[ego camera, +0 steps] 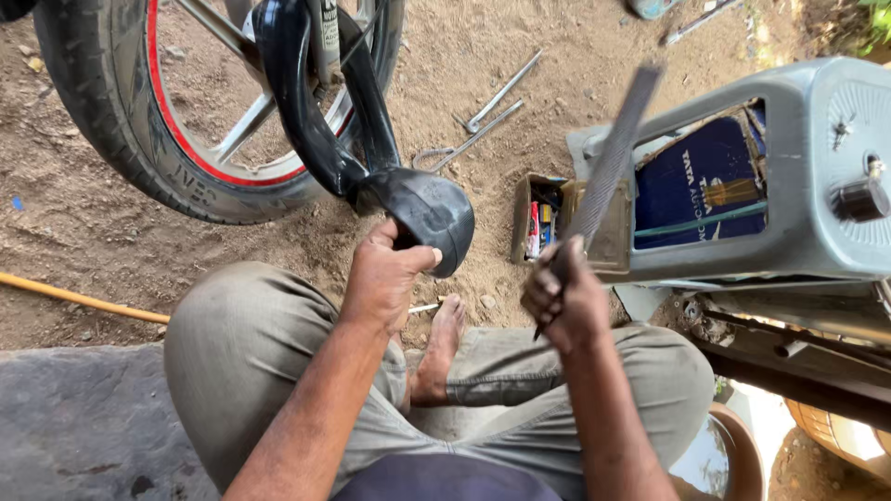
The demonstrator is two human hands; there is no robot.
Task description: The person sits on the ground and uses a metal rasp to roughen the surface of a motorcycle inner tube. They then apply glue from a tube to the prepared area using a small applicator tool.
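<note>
My left hand (385,274) grips a black rubber inner tube (422,209) that is folded over in front of my knees. The tube loops up from the fold toward the motorcycle wheel (139,139). My right hand (566,297) is closed on the handle end of a long flat metal file (613,153), which points up and away, raised to the right of the tube and apart from it. I sit cross-legged on the ground, with a bare foot (441,348) between my knees.
Spanners (492,111) lie on the dirt beyond the tube. A small open box of items (538,223) sits beside a grey metal casing (817,176) on the right. A yellow hose (74,297) crosses the ground at left. A stone slab (74,427) lies at lower left.
</note>
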